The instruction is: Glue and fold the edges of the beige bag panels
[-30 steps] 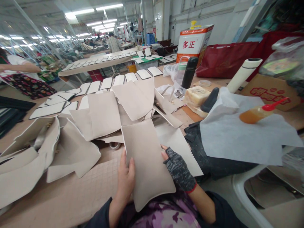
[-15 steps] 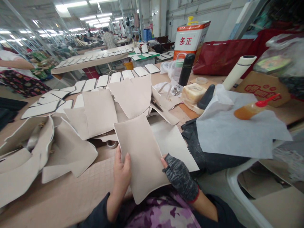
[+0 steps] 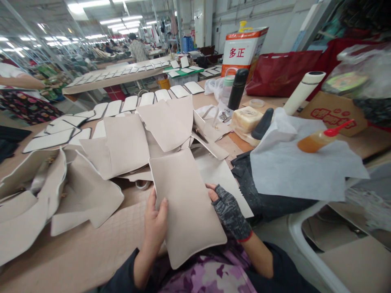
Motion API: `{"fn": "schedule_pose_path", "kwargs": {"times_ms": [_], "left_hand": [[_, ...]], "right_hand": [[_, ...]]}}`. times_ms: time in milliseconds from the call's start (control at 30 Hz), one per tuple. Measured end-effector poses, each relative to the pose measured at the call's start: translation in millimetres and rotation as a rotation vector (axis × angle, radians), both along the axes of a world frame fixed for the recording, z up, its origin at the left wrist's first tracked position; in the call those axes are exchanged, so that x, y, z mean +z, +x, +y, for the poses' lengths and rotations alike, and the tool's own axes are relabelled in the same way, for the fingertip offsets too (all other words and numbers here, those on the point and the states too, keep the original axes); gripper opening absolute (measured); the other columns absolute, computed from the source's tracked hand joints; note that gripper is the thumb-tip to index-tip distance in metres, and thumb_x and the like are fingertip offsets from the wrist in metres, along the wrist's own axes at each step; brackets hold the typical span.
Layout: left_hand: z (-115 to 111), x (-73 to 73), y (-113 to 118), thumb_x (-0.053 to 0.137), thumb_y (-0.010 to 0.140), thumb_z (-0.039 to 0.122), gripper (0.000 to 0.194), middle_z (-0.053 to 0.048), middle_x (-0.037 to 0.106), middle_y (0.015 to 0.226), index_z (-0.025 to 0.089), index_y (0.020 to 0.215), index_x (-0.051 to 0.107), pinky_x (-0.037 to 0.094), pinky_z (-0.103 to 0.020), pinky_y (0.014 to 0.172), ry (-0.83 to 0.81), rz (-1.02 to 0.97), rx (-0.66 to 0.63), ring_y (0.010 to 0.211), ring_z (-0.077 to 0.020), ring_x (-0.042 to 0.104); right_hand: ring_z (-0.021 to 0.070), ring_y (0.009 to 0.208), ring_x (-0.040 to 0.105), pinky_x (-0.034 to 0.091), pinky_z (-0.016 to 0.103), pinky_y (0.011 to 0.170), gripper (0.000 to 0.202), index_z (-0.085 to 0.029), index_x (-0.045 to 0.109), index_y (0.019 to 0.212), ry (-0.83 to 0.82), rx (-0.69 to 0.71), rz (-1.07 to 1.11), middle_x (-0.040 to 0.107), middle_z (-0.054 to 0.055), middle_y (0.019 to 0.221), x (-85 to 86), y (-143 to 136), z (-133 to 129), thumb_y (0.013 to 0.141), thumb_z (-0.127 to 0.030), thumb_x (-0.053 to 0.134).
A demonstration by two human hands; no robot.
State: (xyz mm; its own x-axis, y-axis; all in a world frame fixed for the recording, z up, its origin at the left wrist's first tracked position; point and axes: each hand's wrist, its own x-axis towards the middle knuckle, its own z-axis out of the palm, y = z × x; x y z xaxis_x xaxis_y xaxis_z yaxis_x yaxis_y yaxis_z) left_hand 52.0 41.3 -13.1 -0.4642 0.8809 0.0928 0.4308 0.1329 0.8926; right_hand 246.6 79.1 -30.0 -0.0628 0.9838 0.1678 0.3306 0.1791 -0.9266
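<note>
The beige panel (image 3: 189, 207) is a smooth, matte, leather-like rectangle with rounded corners and a pale edge. It is held at near centre, tilted, its near end above a purple camouflage-patterned garment (image 3: 207, 276). Far of it, similar beige pieces (image 3: 126, 144) overlap on the brown table covering (image 3: 100, 252). To its right lies a flat white sheet (image 3: 220, 175).

The left hand (image 3: 155, 221), bare, grips the left edge: thumb along the upper face, remaining fingers around the side. The right hand (image 3: 229, 211), in a grey knitted fingerless glove with red cuff, grips the right edge with bent fingers; finger positions underneath are hidden.
</note>
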Motion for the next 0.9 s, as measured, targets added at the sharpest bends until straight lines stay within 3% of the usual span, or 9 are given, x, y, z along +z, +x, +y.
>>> {"fn": "schedule_pose_path", "kwargs": {"times_ms": [67, 133, 233, 367, 467, 633, 733, 800, 900], "left_hand": [[-2, 0.1, 2, 0.05, 0.083, 0.034, 0.053, -0.014, 0.045, 0.137, 0.014, 0.131, 0.042, 0.03, -0.042, 0.108, 0.0, 0.001, -0.025, 0.128, -0.026, 0.039], [-4, 0.0, 6, 0.049, 0.083, 0.035, 0.053, -0.014, 0.046, 0.135, 0.013, 0.13, 0.042, 0.03, -0.041, 0.108, 0.0, 0.015, -0.048, 0.127, -0.0262, 0.04], [-6, -0.3, 9, 0.048, 0.083, 0.034, 0.051, -0.013, 0.048, 0.133, 0.014, 0.13, 0.043, 0.031, -0.041, 0.107, 0.01, 0.032, -0.069, 0.126, -0.026, 0.041], [-6, -1.2, 8, 0.048, 0.083, 0.034, 0.05, -0.01, 0.051, 0.132, 0.018, 0.13, 0.043, 0.034, -0.04, 0.106, 0.028, 0.012, -0.074, 0.125, -0.0249, 0.043], [-8, -2.5, 8, 0.049, 0.083, 0.034, 0.049, -0.01, 0.052, 0.131, 0.019, 0.129, 0.044, 0.037, -0.039, 0.104, 0.024, 0.015, -0.078, 0.124, -0.0248, 0.045], [-10, -4.0, 12, 0.049, 0.083, 0.034, 0.05, -0.011, 0.051, 0.132, 0.017, 0.129, 0.044, 0.04, -0.039, 0.102, 0.006, 0.02, -0.11, 0.124, -0.0253, 0.044], [-10, -2.8, 13, 0.048, 0.083, 0.035, 0.051, -0.013, 0.049, 0.133, 0.015, 0.129, 0.043, 0.037, -0.041, 0.103, 0.002, 0.002, -0.1, 0.126, -0.0264, 0.042], [-9, -1.4, 12, 0.048, 0.082, 0.036, 0.051, -0.014, 0.049, 0.133, 0.014, 0.129, 0.044, 0.035, -0.043, 0.105, -0.015, 0.0, -0.073, 0.126, -0.0275, 0.042], [-6, 0.5, 14, 0.049, 0.081, 0.035, 0.052, -0.015, 0.049, 0.133, 0.014, 0.128, 0.044, 0.033, -0.043, 0.106, -0.018, 0.009, -0.065, 0.126, -0.0276, 0.041]], "right_hand": [[0.0181, 0.073, 0.062, 0.049, 0.029, 0.067, 0.028, -0.018, 0.058, 0.093, 0.002, -0.032, -0.045, 0.067, 0.005, 0.081, -1.1, -1, 5, 0.085, -0.041, 0.045], [0.0162, 0.062, 0.058, 0.047, 0.027, 0.061, 0.025, -0.019, 0.055, 0.08, 0.028, -0.075, -0.137, 0.062, 0.003, 0.068, -2.0, -3, 10, 0.083, -0.043, 0.049], [0.0151, 0.057, 0.055, 0.044, 0.027, 0.059, 0.031, -0.02, 0.051, 0.066, 0.119, -0.106, -0.251, 0.058, 0.002, 0.06, -1.6, -5, 14, 0.087, -0.041, 0.043], [0.0146, 0.059, 0.056, 0.045, 0.025, 0.06, 0.034, -0.021, 0.054, 0.071, 0.135, -0.07, -0.187, 0.06, 0.002, 0.063, -1.7, -4, 16, 0.091, -0.039, 0.035], [0.0155, 0.063, 0.058, 0.046, 0.026, 0.062, 0.031, -0.02, 0.056, 0.081, 0.122, -0.115, -0.162, 0.064, 0.004, 0.071, -3.9, -5, 19, 0.089, -0.044, 0.039], [0.0157, 0.054, 0.053, 0.044, 0.027, 0.059, 0.037, -0.021, 0.05, 0.062, 0.19, -0.162, -0.337, 0.057, 0.004, 0.056, -3.2, -4, 24, 0.088, -0.044, 0.039], [0.0163, 0.061, 0.058, 0.047, 0.027, 0.063, 0.034, -0.019, 0.056, 0.069, 0.124, -0.084, -0.148, 0.062, 0.004, 0.063, 1.3, 2, 24, 0.089, -0.041, 0.039], [0.0186, 0.076, 0.062, 0.049, 0.03, 0.073, 0.032, -0.017, 0.062, 0.084, 0.079, -0.036, 0.005, 0.068, 0.007, 0.08, 3.5, 6, 23, 0.09, -0.039, 0.038], [0.0206, 0.086, 0.063, 0.049, 0.033, 0.08, 0.033, -0.016, 0.062, 0.097, 0.056, -0.048, 0.008, 0.068, 0.009, 0.093, 2.4, 8, 20, 0.088, -0.039, 0.04]]}}
